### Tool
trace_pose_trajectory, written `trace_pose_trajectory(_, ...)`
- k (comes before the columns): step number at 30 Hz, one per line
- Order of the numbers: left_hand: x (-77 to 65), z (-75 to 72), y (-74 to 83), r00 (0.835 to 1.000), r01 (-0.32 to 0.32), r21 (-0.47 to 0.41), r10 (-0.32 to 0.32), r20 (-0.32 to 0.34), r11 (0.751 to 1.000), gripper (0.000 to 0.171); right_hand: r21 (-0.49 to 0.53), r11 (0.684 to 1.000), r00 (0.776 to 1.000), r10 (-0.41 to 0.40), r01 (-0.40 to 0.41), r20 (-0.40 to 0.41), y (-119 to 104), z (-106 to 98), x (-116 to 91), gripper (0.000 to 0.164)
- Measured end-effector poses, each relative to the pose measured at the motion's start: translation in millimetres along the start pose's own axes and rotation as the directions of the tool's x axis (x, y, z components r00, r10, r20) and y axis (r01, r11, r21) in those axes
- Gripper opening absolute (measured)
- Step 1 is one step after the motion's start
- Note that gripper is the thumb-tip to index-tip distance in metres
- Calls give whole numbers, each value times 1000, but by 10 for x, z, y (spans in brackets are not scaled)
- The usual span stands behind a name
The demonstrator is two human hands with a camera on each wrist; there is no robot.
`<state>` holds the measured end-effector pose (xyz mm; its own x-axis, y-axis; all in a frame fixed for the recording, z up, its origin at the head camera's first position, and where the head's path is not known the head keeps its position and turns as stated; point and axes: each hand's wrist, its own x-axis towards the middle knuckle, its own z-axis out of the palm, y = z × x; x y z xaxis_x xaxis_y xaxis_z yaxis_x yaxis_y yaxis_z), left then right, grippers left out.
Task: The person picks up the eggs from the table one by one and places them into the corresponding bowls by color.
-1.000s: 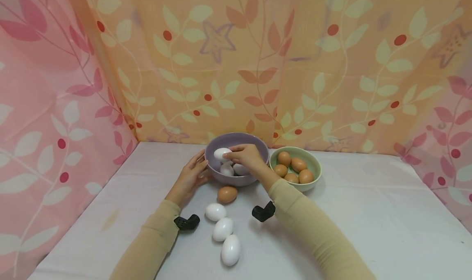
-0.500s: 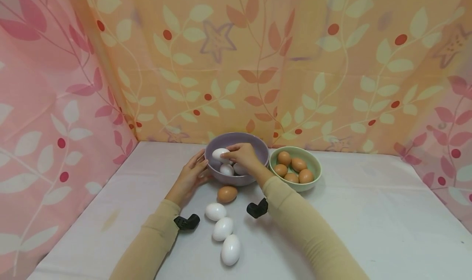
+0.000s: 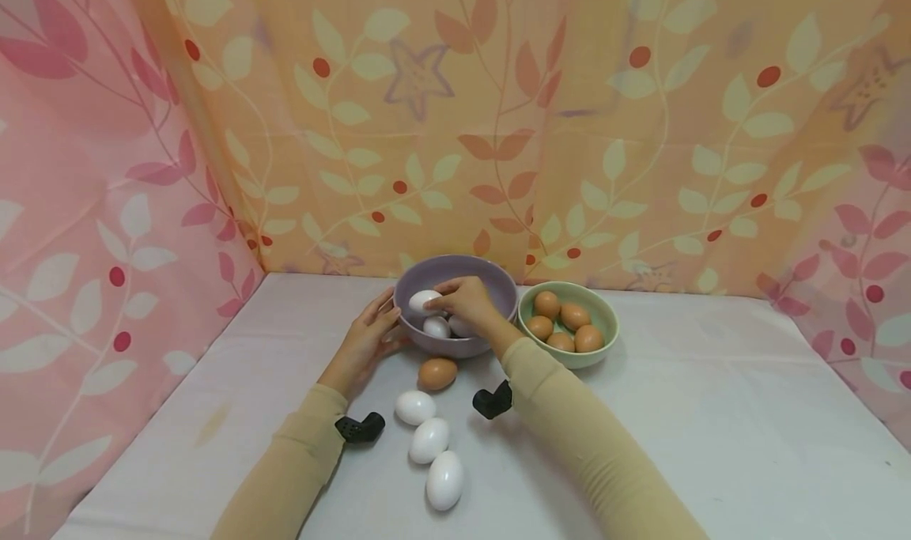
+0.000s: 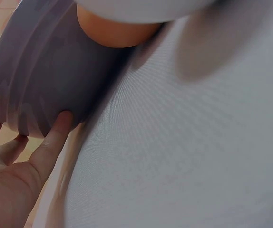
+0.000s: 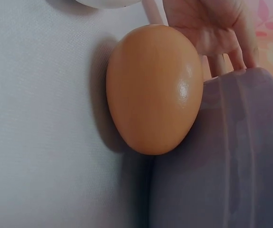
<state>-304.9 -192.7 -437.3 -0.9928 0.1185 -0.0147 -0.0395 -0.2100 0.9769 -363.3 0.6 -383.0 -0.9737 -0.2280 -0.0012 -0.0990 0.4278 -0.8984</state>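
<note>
The purple bowl (image 3: 455, 349) stands at the back middle of the white-covered table. My left hand (image 3: 364, 338) rests its spread fingers against the bowl's left side; in the left wrist view those fingers (image 4: 55, 137) lie along the outer wall. Over the inside of the bowl, my right hand (image 3: 467, 304) pinches a white egg (image 3: 421, 302) between thumb and fingers. More white eggs (image 3: 436, 327) lie below it, partly hidden by that hand. A brown egg (image 3: 437, 375) sits on the table just in front of the bowl, filling the middle of the right wrist view.
Three white eggs (image 3: 429, 440) lie in a slanting row on the table between the forearms. Right of the purple bowl, a pale green bowl (image 3: 608, 312) holds several brown eggs (image 3: 575, 316). Patterned cloth (image 3: 398, 129) hangs behind and at both sides.
My right hand has moved slightly left, and the white egg in it has come a little left and down inside the purple bowl. The left hand stays at the bowl's side.
</note>
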Motion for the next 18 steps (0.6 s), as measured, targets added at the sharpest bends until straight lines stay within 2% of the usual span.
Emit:
trace_pose_trajectory(5,2,6,2,1000,2,7,-2,-5,1000,61,-36,999,1000,-23,23,15,18,10,16,36)
trace_pose_trajectory(18,3,12,-3,1000,3,-2,-3,-15,1000,60,-94,995,999,29,-26,36,7,24,-5,34)
